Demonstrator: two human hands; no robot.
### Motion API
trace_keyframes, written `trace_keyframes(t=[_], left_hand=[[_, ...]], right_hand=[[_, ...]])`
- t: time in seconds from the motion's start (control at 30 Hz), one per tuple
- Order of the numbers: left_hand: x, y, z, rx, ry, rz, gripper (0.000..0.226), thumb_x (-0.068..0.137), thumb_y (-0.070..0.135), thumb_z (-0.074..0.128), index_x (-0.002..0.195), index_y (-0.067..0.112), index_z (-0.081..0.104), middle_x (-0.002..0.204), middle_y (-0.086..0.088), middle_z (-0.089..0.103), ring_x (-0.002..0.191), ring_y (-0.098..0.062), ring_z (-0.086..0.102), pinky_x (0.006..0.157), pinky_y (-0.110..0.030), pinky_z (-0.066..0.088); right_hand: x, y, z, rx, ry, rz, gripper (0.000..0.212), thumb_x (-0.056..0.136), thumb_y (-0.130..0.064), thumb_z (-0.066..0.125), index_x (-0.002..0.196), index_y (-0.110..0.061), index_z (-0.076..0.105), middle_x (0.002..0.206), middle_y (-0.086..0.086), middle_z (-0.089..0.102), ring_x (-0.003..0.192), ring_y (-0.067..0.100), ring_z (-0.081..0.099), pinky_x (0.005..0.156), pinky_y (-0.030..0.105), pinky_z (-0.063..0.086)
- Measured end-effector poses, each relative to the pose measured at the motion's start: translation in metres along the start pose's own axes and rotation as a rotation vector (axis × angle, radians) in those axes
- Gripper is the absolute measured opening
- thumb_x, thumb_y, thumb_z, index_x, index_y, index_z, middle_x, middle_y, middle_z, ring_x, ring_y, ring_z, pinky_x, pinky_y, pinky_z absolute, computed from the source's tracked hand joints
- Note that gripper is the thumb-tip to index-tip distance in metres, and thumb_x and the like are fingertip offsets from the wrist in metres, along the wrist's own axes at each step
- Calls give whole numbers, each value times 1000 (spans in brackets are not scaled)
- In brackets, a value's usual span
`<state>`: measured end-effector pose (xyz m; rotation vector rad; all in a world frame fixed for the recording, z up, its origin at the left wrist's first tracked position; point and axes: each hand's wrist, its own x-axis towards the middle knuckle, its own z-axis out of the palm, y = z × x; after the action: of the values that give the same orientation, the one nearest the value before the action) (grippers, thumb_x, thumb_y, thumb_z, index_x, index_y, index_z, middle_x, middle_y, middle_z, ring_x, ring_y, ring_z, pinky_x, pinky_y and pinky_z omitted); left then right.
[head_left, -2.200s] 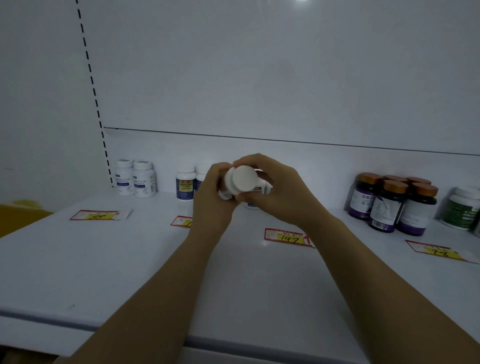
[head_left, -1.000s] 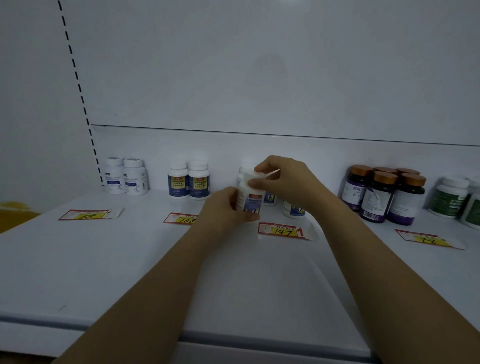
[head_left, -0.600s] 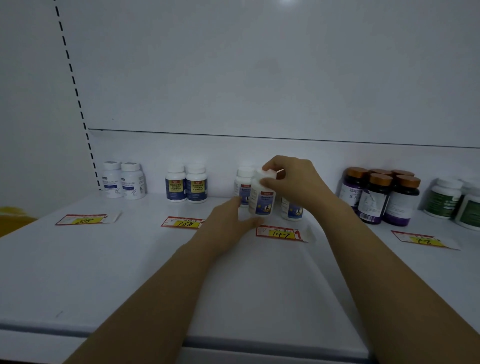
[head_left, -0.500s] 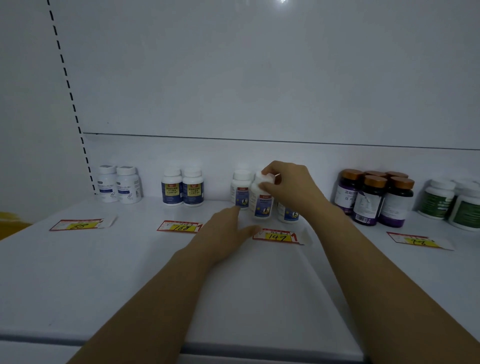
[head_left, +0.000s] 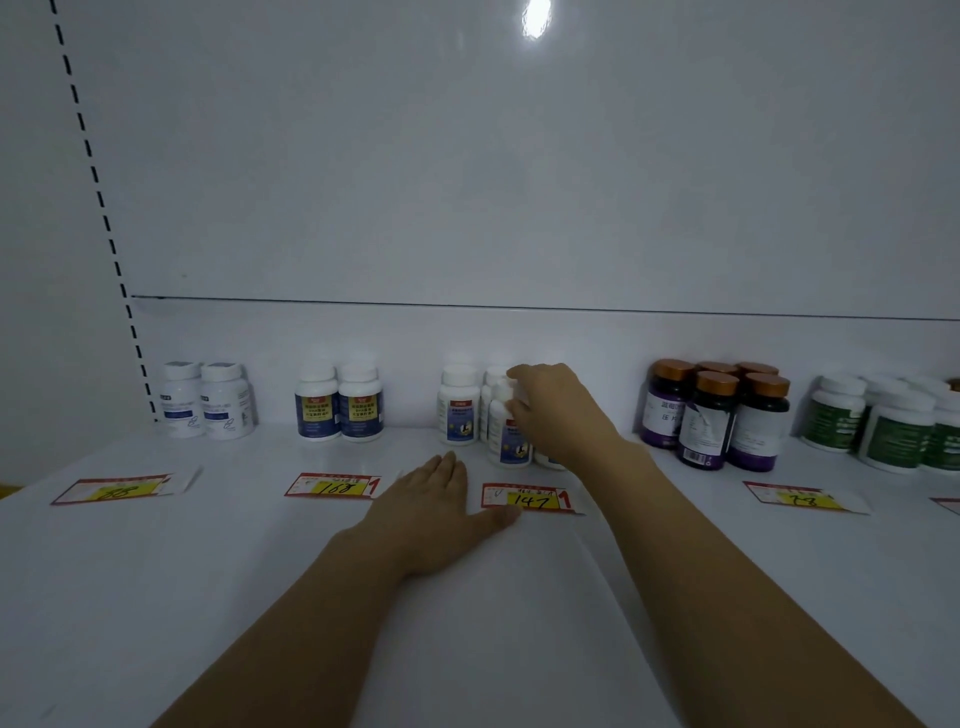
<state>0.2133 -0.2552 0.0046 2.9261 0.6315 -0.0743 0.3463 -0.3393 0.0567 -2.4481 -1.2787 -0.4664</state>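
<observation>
A white pill bottle with a blue label stands upright on the white shelf, just behind the price tag marked 147. My right hand grips its cap and upper part from the right. Similar white bottles stand right behind and to its left; another is mostly hidden by my right hand. My left hand lies flat on the shelf in front, fingers straight, its thumb touching the tag's lower edge.
Along the back stand two white bottles at the left, two blue-labelled bottles, several dark purple bottles with copper caps and green-labelled white bottles. Price tags 168, one at far left, another right.
The bottle, held in both hands in front of me, was turned upright and set down on the shelf by my right hand. My left hand let go and dropped flat onto the shelf.
</observation>
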Motion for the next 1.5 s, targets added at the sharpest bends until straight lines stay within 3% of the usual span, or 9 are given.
trace_keyframes(t=[0.23, 0.3, 0.47, 0.67, 0.77, 0.9, 1.03, 1.23, 1.5], left_hand=[[1, -1, 0, 5, -15, -8, 93, 85, 74, 16, 151, 12, -5, 159, -3, -8, 146, -14, -4, 117, -32, 1], [1, -1, 0, 8, -17, -9, 93, 85, 74, 16, 151, 12, -5, 159, -3, -8, 146, -14, -4, 117, -33, 1], [0, -1, 0, -3, -12, -5, 93, 85, 75, 16, 151, 12, -5, 159, -3, -7, 146, -14, -3, 117, -33, 1], [-3, 1, -2, -67, 30, -6, 93, 85, 74, 21, 151, 12, -2, 160, -3, -3, 146, -14, 0, 117, -32, 3], [-5, 2, -4, -163, 89, -6, 93, 85, 72, 26, 151, 11, 2, 160, -4, 1, 146, -14, 5, 117, -32, 6], [-7, 3, -10, -406, 252, 18, 85, 85, 66, 44, 150, 18, 18, 157, 0, 21, 142, -14, 23, 112, -30, 22], [-4, 2, -20, -778, 432, 101, 57, 80, 46, 67, 130, 29, 47, 131, 8, 55, 118, -7, 51, 92, -20, 36], [-8, 0, -27, -1007, 363, 158, 32, 79, 25, 73, 106, 28, 57, 101, 12, 66, 84, 6, 61, 65, -2, 46], [-11, 2, -28, -1061, 184, 136, 32, 76, 26, 75, 107, 21, 65, 99, 6, 71, 92, -7, 66, 77, -14, 52]], right_hand=[[5, 11, -12, 61, 195, 13, 33, 95, -15, 46, 125, -6, 56, 130, 9, 56, 123, 28, 46, 97, 26, 27], [6, 19, -11, -10, 158, 47, 33, 96, -19, 45, 126, -11, 56, 128, 8, 57, 121, 27, 48, 99, 27, 24], [1, 24, -1, 30, -50, 132, 34, 95, -15, 46, 128, -16, 54, 123, 14, 50, 110, 32, 50, 94, 35, 44], [-2, 22, -18, 216, 57, 199, 38, 92, -11, 52, 130, -17, 54, 125, 15, 52, 110, 30, 53, 91, 35, 49], [-3, 17, -34, 323, 185, 198, 39, 89, -20, 63, 126, -14, 56, 125, 10, 55, 112, 24, 53, 91, 33, 47], [-7, 4, -48, 571, 321, 162, 32, 83, -36, 69, 108, -16, 67, 104, -5, 63, 94, 9, 56, 76, 17, 42], [-9, -5, -46, 810, 173, 104, 24, 83, -37, 68, 103, -25, 70, 102, -12, 68, 94, 6, 63, 80, 20, 48], [-10, -8, -38, 904, 50, 64, 21, 82, -35, 70, 100, -24, 69, 97, -8, 70, 88, 8, 66, 75, 21, 50], [-7, -6, -28, 876, 25, 149, 33, 75, -52, 71, 84, -20, 68, 80, -5, 73, 76, 14, 70, 80, 34, 57]])
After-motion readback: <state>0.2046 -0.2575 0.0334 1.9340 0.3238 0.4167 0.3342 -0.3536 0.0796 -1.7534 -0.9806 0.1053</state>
